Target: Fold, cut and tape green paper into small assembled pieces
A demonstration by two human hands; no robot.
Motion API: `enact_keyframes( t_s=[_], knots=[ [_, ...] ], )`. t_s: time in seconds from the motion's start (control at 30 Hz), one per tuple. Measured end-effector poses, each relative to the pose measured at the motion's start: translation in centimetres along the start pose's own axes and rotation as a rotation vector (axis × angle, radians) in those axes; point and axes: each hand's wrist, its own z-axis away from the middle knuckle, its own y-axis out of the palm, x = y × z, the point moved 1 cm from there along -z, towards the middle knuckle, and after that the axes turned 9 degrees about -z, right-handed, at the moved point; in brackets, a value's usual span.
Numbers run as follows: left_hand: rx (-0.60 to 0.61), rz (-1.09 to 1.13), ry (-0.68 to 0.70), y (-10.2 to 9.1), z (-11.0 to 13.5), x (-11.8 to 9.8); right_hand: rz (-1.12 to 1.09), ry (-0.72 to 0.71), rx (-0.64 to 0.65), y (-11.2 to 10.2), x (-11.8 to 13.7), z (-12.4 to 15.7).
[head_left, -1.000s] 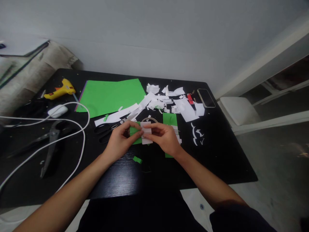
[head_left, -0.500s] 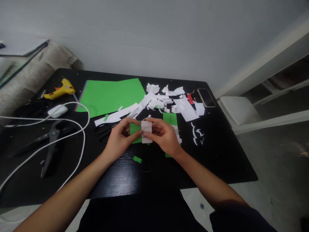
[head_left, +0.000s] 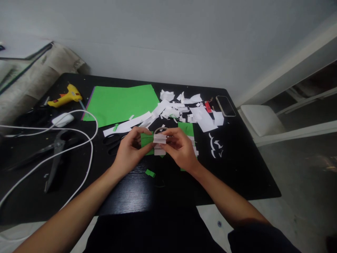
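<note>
Both my hands meet over the middle of the black table (head_left: pixel 237 175). My left hand (head_left: pixel 130 151) pinches a small green and white folded paper piece (head_left: pixel 155 143) from its left side. On the piece's right side, my right hand (head_left: pixel 180 147) has its fingers closed on the white folded strips. Just behind the piece lies a tape ring (head_left: pixel 160 129), partly hidden by my fingers. A small green scrap (head_left: pixel 150 173) lies on the table just below my hands. Black scissors (head_left: pixel 116 140) rest left of my left hand.
A large green sheet (head_left: pixel 121 102) and a heap of white paper scraps (head_left: pixel 181 109) lie behind my hands. A phone (head_left: pixel 225 105) sits far right. A yellow glue gun (head_left: pixel 64 96), white cable (head_left: pixel 79 140) and black pliers (head_left: pixel 52 154) occupy the left.
My fingers have shifted on the paper piece, pressing the white strips into a flatter fold and lifting it slightly. Both arms stay in place.
</note>
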Motion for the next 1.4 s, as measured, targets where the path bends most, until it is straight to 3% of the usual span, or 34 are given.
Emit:
enact_keyframes(
  t_s=[0.37,0.67,0.9,1.4],
  knots=[
    [0.015,-0.027,0.005,0.07,0.15,-0.29,0.048,-0.009,-0.08,0.01,0.27,0.05],
    [0.014,0.019,-0.009,0.03,0.12,-0.3,0.025,-0.033,0.013,0.0,0.76,0.32],
    [0.02,0.081,-0.055,-0.05,-0.03,-0.09,-0.056,0.06,-0.027,0.08,0.24,0.1],
    [0.095,0.129,-0.174,-0.01,-0.31,-0.11,-0.072,0.077,0.002,0.11,0.14,-0.2]
  ],
)
